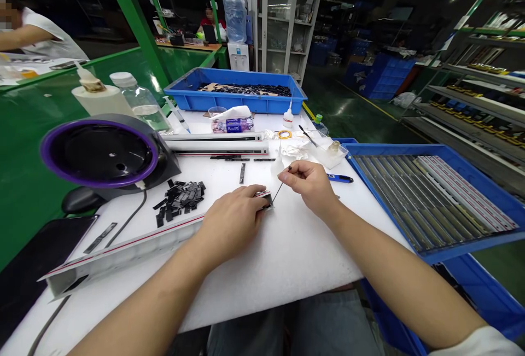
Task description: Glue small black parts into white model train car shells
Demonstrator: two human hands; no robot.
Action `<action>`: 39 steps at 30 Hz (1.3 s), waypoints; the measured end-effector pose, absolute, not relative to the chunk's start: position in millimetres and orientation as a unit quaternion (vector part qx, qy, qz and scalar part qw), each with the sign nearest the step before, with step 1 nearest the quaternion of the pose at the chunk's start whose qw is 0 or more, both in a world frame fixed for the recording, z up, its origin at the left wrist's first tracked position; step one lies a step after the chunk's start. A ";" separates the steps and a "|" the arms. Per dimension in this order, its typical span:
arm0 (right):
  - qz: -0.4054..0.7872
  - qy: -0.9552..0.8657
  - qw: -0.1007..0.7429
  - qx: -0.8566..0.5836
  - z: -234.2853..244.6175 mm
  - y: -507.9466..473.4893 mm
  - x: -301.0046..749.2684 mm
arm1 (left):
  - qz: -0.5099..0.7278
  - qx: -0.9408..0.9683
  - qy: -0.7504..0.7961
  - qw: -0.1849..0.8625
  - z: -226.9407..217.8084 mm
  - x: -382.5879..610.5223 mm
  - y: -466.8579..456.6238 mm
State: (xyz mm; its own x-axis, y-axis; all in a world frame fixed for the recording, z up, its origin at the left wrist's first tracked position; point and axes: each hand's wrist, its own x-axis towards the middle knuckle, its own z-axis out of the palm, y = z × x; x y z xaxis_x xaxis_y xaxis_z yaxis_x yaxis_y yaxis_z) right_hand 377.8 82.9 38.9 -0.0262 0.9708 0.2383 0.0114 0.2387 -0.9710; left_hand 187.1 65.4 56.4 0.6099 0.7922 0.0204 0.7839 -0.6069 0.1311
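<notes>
My left hand (233, 216) is wrapped over the right end of a long white channel profile (135, 255) with a red stripe, which lies slantwise on the white table. Pinched between the thumb and fingers of my right hand (309, 184) is a thin dark rod (280, 187). Its lower tip reaches the profile's open end, where a small black piece shows. Whether the tip touches that piece, I cannot tell. Left of my hands lies a heap of small black plates (182, 198). One single plate (242, 173) rests just beyond my left hand.
Behind are two more profiles (221, 149), a wet-wipe pack (233, 124), a glue bottle (288, 118) and a blue tray (233, 104) of black parts. A purple-rimmed round device (98, 153) stands left. At right, a blue bin (410, 219) holds profiles. A person (45, 36) sits far left.
</notes>
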 end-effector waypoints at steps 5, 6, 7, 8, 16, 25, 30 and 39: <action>0.418 -0.518 0.634 -0.394 52.5 91.9 405.4 | 0.036 0.893 0.444 0.062 58.3 188.4 65.8; 0.385 -0.509 0.664 -0.389 56.8 95.6 417.2 | 0.036 0.892 0.445 0.064 58.4 188.6 65.9; 0.332 -0.500 0.698 -0.390 61.1 99.7 430.4 | 0.036 0.892 0.446 0.066 58.4 188.8 66.0; 0.260 -0.487 0.732 -0.399 65.0 104.3 444.5 | 0.037 0.891 0.447 0.068 58.2 188.9 66.1; -0.080 -0.445 0.711 -0.538 65.0 133.4 505.7 | 0.054 0.889 0.450 0.070 54.4 187.4 68.3; -0.030 -0.530 0.498 -0.685 53.0 138.5 495.9 | 0.050 0.881 0.449 0.141 57.2 182.2 82.2; -0.064 -0.556 0.562 -0.609 57.2 115.1 471.9 | 0.043 0.872 0.445 0.201 62.4 180.9 91.9; 0.024 -0.680 0.508 -0.529 51.8 105.5 440.3 | 0.056 0.883 0.449 0.127 56.9 181.4 83.8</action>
State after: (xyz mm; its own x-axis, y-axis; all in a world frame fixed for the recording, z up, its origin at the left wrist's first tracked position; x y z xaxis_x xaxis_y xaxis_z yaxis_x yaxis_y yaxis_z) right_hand 440.3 105.5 51.8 0.0754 0.7432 0.6648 0.6953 0.4387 -0.5693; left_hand 181.4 83.8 56.9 0.5907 0.8068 -0.0146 0.7783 -0.5649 0.2739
